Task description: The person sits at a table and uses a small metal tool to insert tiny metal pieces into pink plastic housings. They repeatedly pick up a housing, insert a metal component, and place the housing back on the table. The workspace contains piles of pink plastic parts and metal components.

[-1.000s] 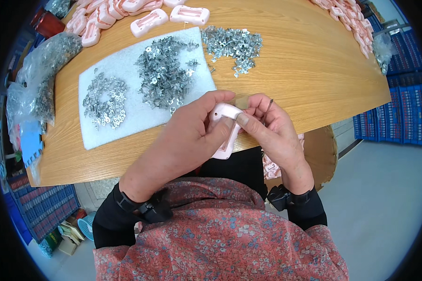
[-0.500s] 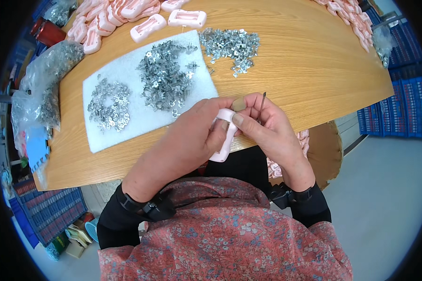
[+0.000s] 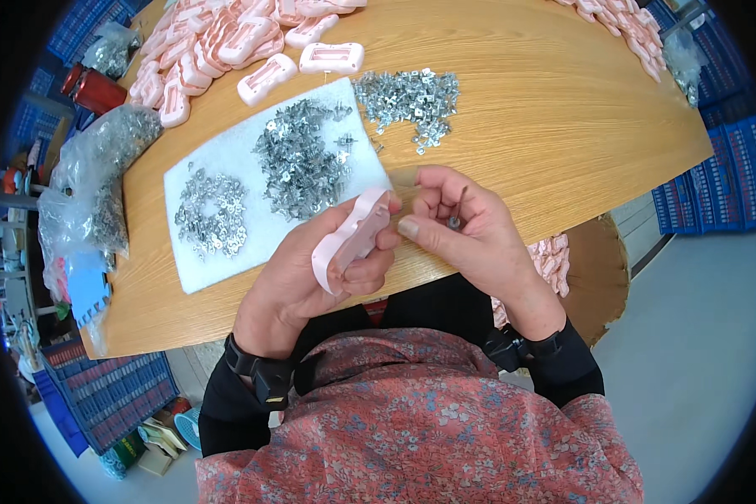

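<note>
A pale pink plastic shell [image 3: 336,244] is gripped in my left hand [image 3: 284,273], tilted on edge so its curved side faces up. Close beside its upper end is my right hand [image 3: 483,231], thumb and index fingertip near the shell. Whether these fingertips pinch a small part cannot be made out. Curled fingers of the same hand hold a thin dark metal rod-like tool [image 3: 462,200] against the palm. Tan tape wraps the index finger. Beyond my hands, a white foam sheet [image 3: 202,273] carries a pile of small metal clips [image 3: 302,160] and a smaller pile of metal pieces [image 3: 212,214].
More metal pieces [image 3: 412,99] lie on the wooden table [image 3: 554,126]. Pink shells [image 3: 218,46] are heaped at the far left, near a red jar [image 3: 97,91] and clear bags of metal parts [image 3: 101,168]. A cardboard box [image 3: 598,269] of pink pieces stands below the right edge.
My left hand has drawn left and turned the shell onto its edge. The right fingertips have come away from its face, with the thin tool still in that hand.
</note>
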### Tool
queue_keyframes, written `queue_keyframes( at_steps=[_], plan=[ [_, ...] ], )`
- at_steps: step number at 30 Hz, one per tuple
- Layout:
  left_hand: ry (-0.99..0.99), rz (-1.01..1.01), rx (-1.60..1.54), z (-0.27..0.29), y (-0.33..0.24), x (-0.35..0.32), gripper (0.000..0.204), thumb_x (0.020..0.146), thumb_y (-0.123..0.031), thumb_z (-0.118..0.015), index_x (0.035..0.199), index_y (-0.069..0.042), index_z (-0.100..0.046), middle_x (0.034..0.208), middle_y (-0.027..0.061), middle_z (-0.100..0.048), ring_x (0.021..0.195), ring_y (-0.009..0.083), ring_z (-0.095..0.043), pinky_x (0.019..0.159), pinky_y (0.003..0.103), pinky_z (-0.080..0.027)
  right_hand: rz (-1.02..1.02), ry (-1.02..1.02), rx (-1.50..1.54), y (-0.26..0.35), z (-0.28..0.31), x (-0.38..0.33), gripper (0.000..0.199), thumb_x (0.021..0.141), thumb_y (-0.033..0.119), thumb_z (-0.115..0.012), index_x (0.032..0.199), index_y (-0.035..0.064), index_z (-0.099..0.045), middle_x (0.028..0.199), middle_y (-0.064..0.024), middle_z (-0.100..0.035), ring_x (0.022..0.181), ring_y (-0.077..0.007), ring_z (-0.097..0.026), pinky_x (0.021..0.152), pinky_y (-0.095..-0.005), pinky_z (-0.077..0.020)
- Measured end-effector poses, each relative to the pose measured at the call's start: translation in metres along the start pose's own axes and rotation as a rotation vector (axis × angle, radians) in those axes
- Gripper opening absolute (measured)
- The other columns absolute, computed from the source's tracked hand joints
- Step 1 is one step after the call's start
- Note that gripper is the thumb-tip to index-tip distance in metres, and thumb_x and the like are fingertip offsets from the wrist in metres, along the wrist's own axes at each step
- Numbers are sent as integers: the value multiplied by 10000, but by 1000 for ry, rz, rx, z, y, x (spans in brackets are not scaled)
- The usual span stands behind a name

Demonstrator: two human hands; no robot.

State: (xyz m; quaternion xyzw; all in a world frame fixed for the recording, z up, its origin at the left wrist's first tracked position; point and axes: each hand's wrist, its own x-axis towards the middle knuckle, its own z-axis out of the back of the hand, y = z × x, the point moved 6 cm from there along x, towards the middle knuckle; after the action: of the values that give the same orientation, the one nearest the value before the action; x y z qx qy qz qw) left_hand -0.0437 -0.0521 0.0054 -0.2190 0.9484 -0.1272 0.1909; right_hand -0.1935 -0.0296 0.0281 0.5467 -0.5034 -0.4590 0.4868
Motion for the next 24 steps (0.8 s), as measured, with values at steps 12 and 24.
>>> queue_keyframes(
  at_steps=[12, 24],
  plan=[
    [22, 131, 42, -2, 10, -6, 377, 1034, -264, -443, 1330, -33, -474, 912, 66, -583, 590, 107, -437, 484, 233, -332, -178, 118, -72, 1, -1, 7, 268, 885, 60, -744, 1122, 1, -634, 801, 66, -538, 720, -8, -502, 648, -184, -438],
    [-192, -188, 268, 27, -19, -57, 558, 918, -67, -611, 1448, -3, -450, 1087, 88, -687, 861, 124, -674, 776, 246, -565, 32, -86, -684, 13, 23, 24, 216, 854, 77, -726, 1043, 5, -648, 755, -43, -574, 661, -146, -557, 645, -277, -471]
  ],
)
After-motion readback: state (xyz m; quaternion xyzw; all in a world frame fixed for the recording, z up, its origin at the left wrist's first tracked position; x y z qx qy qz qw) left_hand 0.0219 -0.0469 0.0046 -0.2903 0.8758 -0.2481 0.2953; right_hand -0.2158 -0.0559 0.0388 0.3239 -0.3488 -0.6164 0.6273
